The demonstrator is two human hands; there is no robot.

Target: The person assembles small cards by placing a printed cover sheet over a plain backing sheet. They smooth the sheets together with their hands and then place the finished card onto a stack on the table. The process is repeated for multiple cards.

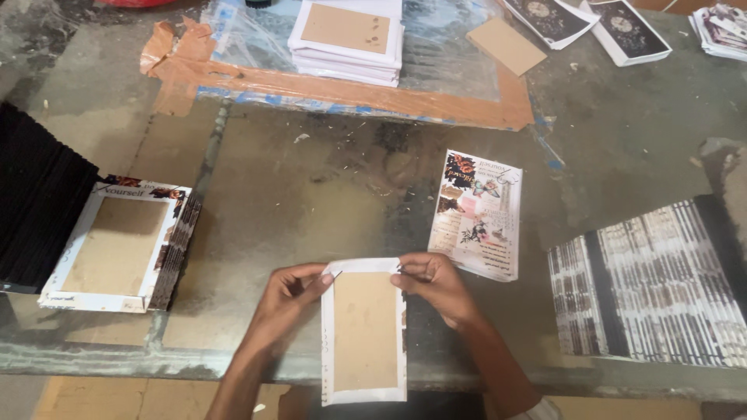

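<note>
We see both hands at the near edge of the table [311, 194], pinching the top corners of a card [364, 330]. The left hand [289, 292] has thumb and fingers closed on the top left corner; the right hand [432, 284] is closed on the top right corner. The card is upright and rectangular, a brown board face with a white folded border, and its lower end hangs past the table edge.

Just right of the hands we note a printed sheet [477, 214] lying flat: white, with dark floral and pink patches, slightly tilted. At far right a fanned stack [661, 284] of black-and-white striped pieces lies spread in overlapping rows.

At left a stack of covers [120, 245] sits face down, brown centre, white border, printed edges showing at the side. Beside it, touching, is a row of black boards [35, 202].

At the far side a white pile [348, 39] of brown-centred cards rests on a clear plastic sheet [249, 39] taped down with brown tape [350, 89]. A loose brown board [506, 45] lies to its right, and dark printed cards [591, 19] lie near the far right corner.
</note>
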